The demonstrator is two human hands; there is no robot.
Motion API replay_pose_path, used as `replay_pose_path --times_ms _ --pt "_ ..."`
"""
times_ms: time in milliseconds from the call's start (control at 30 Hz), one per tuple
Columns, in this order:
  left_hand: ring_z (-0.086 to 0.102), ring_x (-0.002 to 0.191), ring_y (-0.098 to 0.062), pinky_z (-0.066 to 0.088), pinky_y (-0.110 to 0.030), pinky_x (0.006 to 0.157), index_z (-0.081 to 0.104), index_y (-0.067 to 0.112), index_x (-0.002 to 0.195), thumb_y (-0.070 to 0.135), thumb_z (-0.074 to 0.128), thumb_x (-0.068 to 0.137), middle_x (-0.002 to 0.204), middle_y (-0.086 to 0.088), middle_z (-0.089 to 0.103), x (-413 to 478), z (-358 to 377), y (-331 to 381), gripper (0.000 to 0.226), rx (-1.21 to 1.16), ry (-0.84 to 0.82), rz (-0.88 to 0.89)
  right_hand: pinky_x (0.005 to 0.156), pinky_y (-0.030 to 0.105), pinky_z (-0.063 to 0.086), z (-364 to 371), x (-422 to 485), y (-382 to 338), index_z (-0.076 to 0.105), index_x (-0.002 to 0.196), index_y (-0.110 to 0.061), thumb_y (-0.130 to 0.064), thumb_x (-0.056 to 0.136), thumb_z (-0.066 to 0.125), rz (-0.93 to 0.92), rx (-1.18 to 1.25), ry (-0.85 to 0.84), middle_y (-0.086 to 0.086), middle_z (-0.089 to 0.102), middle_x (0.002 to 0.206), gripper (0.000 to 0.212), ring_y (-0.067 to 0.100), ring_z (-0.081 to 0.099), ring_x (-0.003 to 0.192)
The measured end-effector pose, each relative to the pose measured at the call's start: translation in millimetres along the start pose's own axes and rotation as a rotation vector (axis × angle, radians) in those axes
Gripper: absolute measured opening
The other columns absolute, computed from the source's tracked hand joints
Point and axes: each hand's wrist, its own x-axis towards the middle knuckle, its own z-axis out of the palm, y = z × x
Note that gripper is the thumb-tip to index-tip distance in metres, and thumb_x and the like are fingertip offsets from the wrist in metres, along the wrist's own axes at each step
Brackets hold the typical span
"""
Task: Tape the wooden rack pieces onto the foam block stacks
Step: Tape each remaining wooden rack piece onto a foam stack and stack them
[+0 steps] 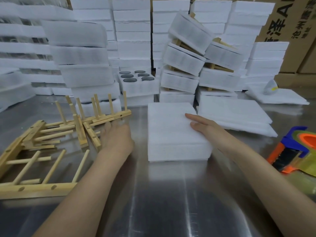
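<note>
Reaching in the head view: the left hand (116,135) is out at the racks (51,134) heaped at the left of frame, fingertips right by a rail. Motion blur hides the grip, so I cannot tell if it holds one. The right hand (203,127) lies flat, fingers straight, on the right edge of the foam stack (171,134) at centre, holding nothing. No rack on that stack yet and no tape. The tape gun (294,151) sits untouched at the right edge, partly cut off. Upper centre-right, leaning bundles (184,60) with wood between the foam look finished — this one seems barely started. Tape on those bundles is too faint to make out.
</note>
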Motion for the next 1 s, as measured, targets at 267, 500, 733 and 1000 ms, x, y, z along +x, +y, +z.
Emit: replay_pose_path --times_ms 267,500,733,1000 --pt "0.045 0.106 -0.029 0.045 -0.041 0.085 0.058 0.004 0.119 -0.014 0.044 0.081 0.110 -0.012 0.048 -2 -5 11 0.044 -0.423 0.429 0.123 0.114 0.026 0.029 1 1 0 0.054 0.134 -0.036 -0.026 0.099 0.050 0.009 -0.016 0.006 -0.015 0.045 0.144 0.036 0.005 0.044 0.130" --pt "0.061 0.085 -0.033 0.052 -0.043 0.071 0.073 0.005 0.106 -0.024 0.058 0.072 0.092 -0.012 0.068 -23 -18 52 0.047 -0.393 0.585 0.783 0.101 0.018 0.032 3 1 -2 0.053 0.135 -0.034 -0.024 0.100 0.048 -0.003 -0.033 0.031 -0.015 0.048 0.138 0.037 0.005 0.048 0.122" --pt "0.048 0.129 -0.017 0.025 -0.012 0.108 0.066 0.010 0.122 0.012 0.060 0.094 0.138 -0.003 0.055 -27 -19 54 0.029 -0.756 0.478 0.569 0.102 0.020 0.036 2 1 1 0.055 0.129 -0.038 -0.026 0.099 0.048 -0.001 -0.026 0.038 -0.015 0.053 0.134 0.032 0.005 0.051 0.119" --pt "0.052 0.083 -0.011 0.034 -0.016 0.058 0.054 0.019 0.111 0.022 0.044 0.100 0.093 0.011 0.056 -19 -10 48 0.015 -1.054 0.087 0.143 0.090 0.010 0.037 0 0 3 0.055 0.132 -0.038 -0.028 0.099 0.050 -0.012 -0.011 0.003 -0.020 0.053 0.132 0.035 -0.003 0.052 0.115"
